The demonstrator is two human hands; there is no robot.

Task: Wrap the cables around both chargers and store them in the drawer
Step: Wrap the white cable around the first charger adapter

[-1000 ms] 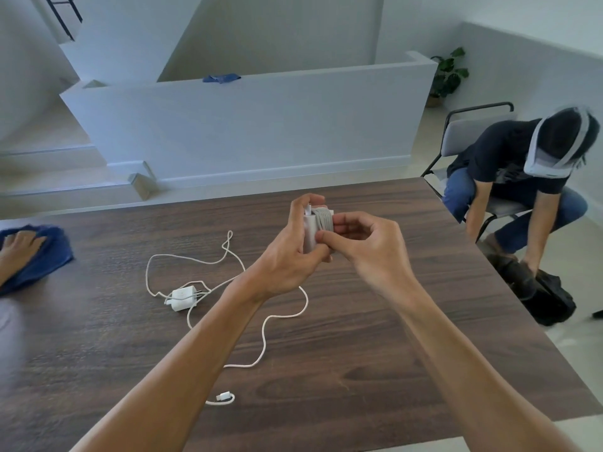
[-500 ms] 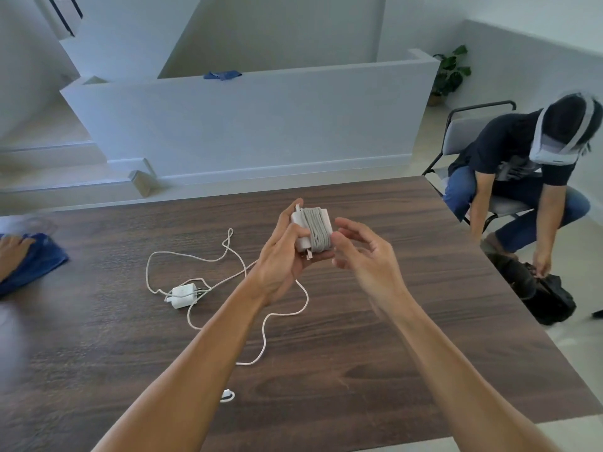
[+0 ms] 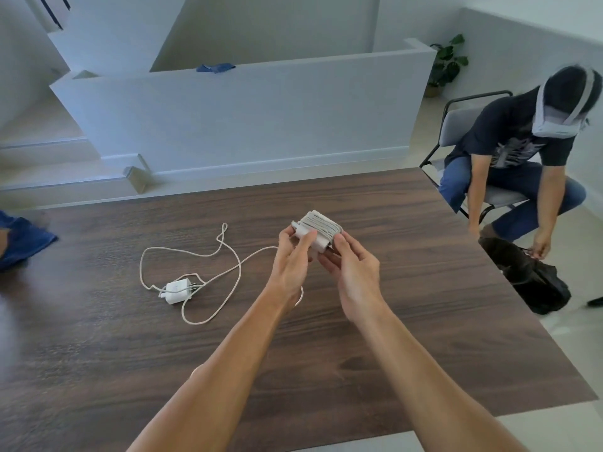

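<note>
Wrapped charger [image 3: 318, 230]: being held above the counter [image 3: 408, 288], between both hands, cable coiled round it.
Left hand [image 3: 291, 262]: gripping the charger's left end, thumb on top.
Right hand [image 3: 354, 269]: fingers curling against its right underside.
Second charger [image 3: 177, 290]: lying left on the counter, its cable [image 3: 225, 252] sprawling loose.

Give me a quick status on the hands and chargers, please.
Left hand and right hand both grip wrapped charger. Second charger unwrapped on table. No drawer visible.
</note>
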